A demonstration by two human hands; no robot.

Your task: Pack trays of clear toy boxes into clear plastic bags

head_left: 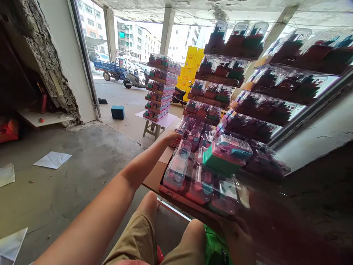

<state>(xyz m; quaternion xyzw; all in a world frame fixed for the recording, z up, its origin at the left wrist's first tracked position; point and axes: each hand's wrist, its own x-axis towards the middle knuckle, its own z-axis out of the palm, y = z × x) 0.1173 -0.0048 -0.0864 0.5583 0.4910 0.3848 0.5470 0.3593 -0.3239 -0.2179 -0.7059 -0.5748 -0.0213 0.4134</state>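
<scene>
A shallow cardboard tray (179, 197) lies tilted in front of me, filled with clear plastic-wrapped boxes (176, 171) of pink, teal and dark pieces. On top of these sits one loose green box (220, 162) with a clear lid. My left arm reaches forward, and my left hand (174, 137) grips the tray's far left side, its fingertips partly hidden by the boxes. Down at the near right edge, in shadow, my right hand (238, 230) is closed on the tray's rim; its fingers are only dimly visible.
Tall stacks of similar trays (211, 97) rise right behind the tray. Another stack (158, 88) stands on a stool (153, 127). Yellow cartons (190, 66), a scooter (135, 80) and a blue cargo tricycle (110, 68) are beyond. Paper sheets (52, 159) lie on the floor.
</scene>
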